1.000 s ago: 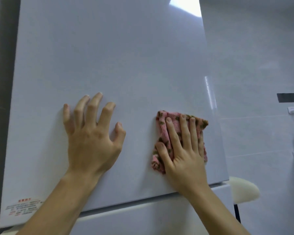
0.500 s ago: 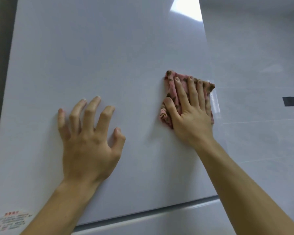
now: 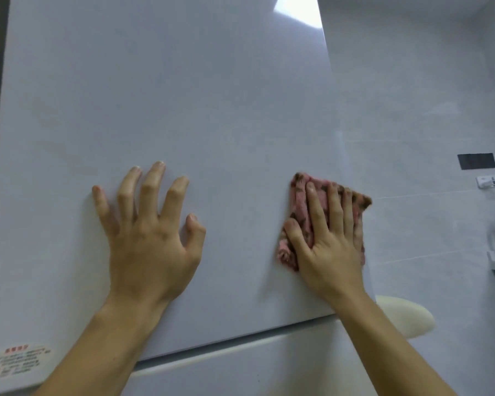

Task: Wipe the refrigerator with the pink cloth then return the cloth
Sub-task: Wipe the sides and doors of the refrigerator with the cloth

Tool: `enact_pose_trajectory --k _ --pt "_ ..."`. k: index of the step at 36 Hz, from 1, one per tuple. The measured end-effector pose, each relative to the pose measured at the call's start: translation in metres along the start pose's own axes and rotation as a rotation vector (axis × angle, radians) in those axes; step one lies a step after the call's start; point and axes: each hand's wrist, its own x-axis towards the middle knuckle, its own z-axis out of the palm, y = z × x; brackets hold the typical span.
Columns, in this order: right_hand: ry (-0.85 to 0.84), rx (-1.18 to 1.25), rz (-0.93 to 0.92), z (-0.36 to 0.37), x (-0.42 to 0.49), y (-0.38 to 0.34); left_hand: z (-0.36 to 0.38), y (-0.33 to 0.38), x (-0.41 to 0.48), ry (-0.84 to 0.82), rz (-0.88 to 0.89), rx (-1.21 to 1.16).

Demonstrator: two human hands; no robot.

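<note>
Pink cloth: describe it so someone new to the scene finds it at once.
The glossy white refrigerator door fills the view. Near its right edge, the right hand presses flat on a folded pink fabric cloth. It alone is patterned, pink with brown spots.

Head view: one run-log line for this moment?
stage: wiping | right hand: presses pink cloth on refrigerator door, right edge | left hand: spread, touching door

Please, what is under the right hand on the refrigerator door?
The pink cloth lies under the right hand, pressed on the refrigerator door. Its middle and the door behind it are covered.
</note>
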Motion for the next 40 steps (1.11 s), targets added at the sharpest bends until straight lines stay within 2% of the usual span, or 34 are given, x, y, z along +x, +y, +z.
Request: enact_pose_trajectory --k 4,9,16,23,34,40 --pt "-0.09 0.002 0.02 -0.011 0.05 0.0 0.001 0.015 -0.002 -0.043 0.026 0.01" --pt "-0.085 0.009 0.008 -0.017 0.079 0.003 0.003 0.015 -0.003 -0.034 0.013 0.002" --pt "-0.014 0.069 0.037 -0.011 0.029 0.008 0.008 0.017 -0.006 -0.017 0.009 0.004" --pt "-0.045 0.055 -0.008 -0.007 -0.058 0.033 0.008 0.02 -0.008 -0.048 -0.007 0.018" --pt "-0.047 0.047 0.043 -0.02 0.031 0.023 0.012 0.014 -0.012 -0.016 0.034 0.001" --pt "0.015 0.049 -0.007 -0.014 0.002 0.029 0.008 0.01 -0.013 -0.029 0.049 -0.02"
